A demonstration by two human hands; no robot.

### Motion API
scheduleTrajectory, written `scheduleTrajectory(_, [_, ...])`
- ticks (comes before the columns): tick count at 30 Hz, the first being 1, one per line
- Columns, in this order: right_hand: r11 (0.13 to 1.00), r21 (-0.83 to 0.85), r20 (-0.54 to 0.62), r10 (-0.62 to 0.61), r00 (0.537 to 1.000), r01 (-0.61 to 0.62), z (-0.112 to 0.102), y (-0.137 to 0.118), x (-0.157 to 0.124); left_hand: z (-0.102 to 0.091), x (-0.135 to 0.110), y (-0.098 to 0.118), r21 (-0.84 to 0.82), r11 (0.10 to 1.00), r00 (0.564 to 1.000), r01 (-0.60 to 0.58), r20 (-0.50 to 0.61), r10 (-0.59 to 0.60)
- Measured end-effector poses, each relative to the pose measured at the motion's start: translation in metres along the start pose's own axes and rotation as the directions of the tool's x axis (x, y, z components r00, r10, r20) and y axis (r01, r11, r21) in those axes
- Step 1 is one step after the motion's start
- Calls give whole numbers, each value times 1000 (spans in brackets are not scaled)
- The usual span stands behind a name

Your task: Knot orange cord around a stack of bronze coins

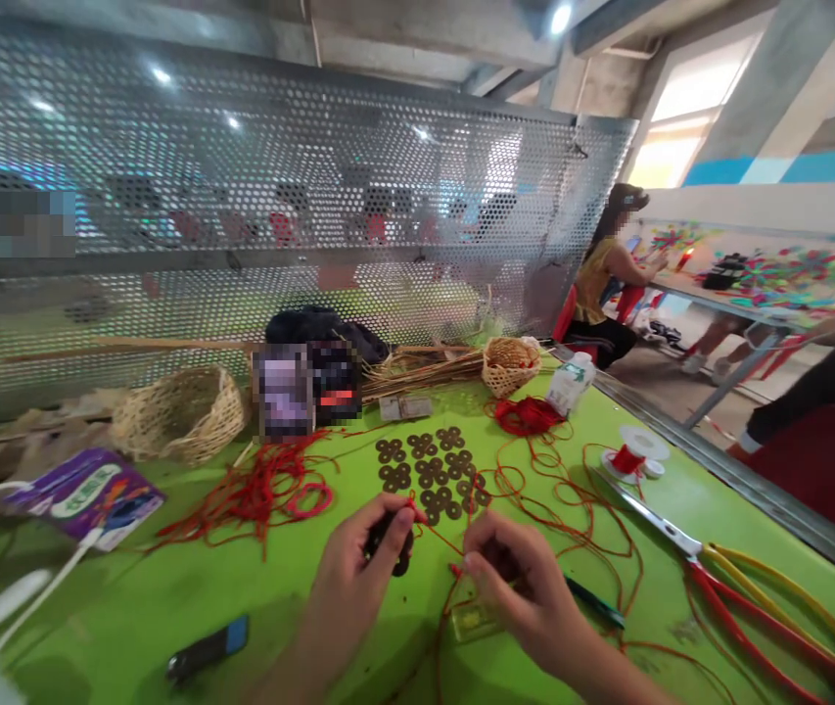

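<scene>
My left hand (373, 548) is closed on a dark clover-shaped coin piece (403, 560), partly hidden by the thumb, with red cord at its top. To its right my right hand (520, 573) pinches the red cord (446, 540), which runs between the two hands. Just beyond my hands lie several dark clover-shaped coin clusters (432, 472) in rows on the green table (358, 617). A small clear yellowish box (474, 621) sits beneath my right hand, and a dark green slim tool (594, 601) lies beside it.
Large scissors (688, 548) with red and yellow handles lie at right, near a red thread spool (629, 458). Loose red cord (262, 490) heaps at left. Woven baskets (180, 416), a white bottle (571, 382) and a perforated metal screen (277, 196) stand behind. A person (604, 274) sits at far right.
</scene>
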State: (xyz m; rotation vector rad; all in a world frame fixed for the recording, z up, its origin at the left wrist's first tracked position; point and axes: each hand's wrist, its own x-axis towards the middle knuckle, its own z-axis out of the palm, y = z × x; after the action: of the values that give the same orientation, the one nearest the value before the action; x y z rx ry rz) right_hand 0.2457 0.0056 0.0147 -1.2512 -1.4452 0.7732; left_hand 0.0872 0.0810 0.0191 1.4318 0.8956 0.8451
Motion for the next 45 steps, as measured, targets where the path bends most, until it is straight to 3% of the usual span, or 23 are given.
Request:
scheduleTrajectory(7, [996,-57,116,-58,992,65,1,-2,-3,0,-5,9,-24,999,999,-33,30,34])
scheduleTrajectory(15, [995,-64,84,-76,994,82,-2,-1,-2,-1,-9,19,-85,996,999,-14,51,18])
scheduleTrajectory(23, [998,0,53,-61,997,61,-2,0,-4,1,-13,17,-39,998,998,-51,24,52])
scheduleTrajectory(33, [999,-46,68,-27,997,30,1,0,-2,3,-6,24,-88,996,998,20,-50,-25])
scheduleTrajectory(45, [997,-66,81,-32,996,38,0,0,-2,3,-8,23,-78,995,998,63,-16,-65])
